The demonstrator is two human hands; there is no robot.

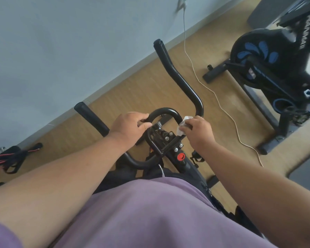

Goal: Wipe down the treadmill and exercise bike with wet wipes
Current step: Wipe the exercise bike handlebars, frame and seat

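Note:
I stand over an exercise bike whose black handlebar fills the middle of the view. My left hand grips the left side of the handlebar's inner loop. My right hand holds a crumpled white wet wipe wrapped against the right side of that loop. Below the hands are the bolted clamp and a red knob on the stem. The bike's lower frame is hidden by my purple shirt.
A second black and blue exercise bike stands at the right on the wooden floor. A white cable runs from the wall socket across the floor between the bikes. Red and black resistance bands lie at the left by the wall.

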